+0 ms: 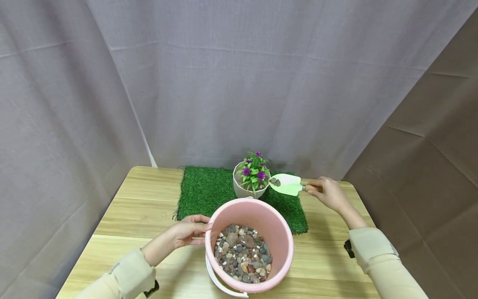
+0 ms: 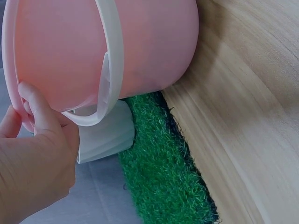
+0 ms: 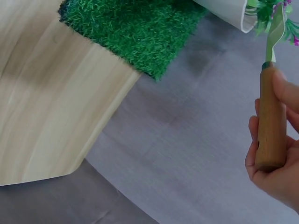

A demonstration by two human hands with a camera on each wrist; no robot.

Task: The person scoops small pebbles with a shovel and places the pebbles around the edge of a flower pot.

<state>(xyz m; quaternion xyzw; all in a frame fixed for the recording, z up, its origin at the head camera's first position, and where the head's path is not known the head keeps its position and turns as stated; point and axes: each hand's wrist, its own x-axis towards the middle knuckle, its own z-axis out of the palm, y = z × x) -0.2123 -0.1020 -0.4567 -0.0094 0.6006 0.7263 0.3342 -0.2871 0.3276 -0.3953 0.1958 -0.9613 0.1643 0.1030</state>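
A pink bucket (image 1: 285, 253) holding mixed pebbles (image 1: 244, 253) stands at the table's front. My left hand (image 1: 190, 231) pinches its rim on the left side; the left wrist view shows the thumb and fingers (image 2: 35, 105) at that rim. In my right hand (image 1: 330, 193) is a garden trowel (image 1: 289, 185), gripped by its wooden handle (image 3: 271, 116). The trowel's pale green blade is roughly level, with a few small stones (image 1: 275, 182) near its tip. That tip meets the right rim of a white flower pot (image 1: 244, 192) with a purple-flowered plant (image 1: 255, 172).
Under the pot lies a green turf mat (image 1: 205, 189) on the wooden table (image 1: 142, 207). The bucket's white handle (image 1: 220, 282) hangs down at its front left. Grey curtains (image 1: 224, 83) rise behind the table, and a brown cloth (image 1: 429, 145) hangs at the right.
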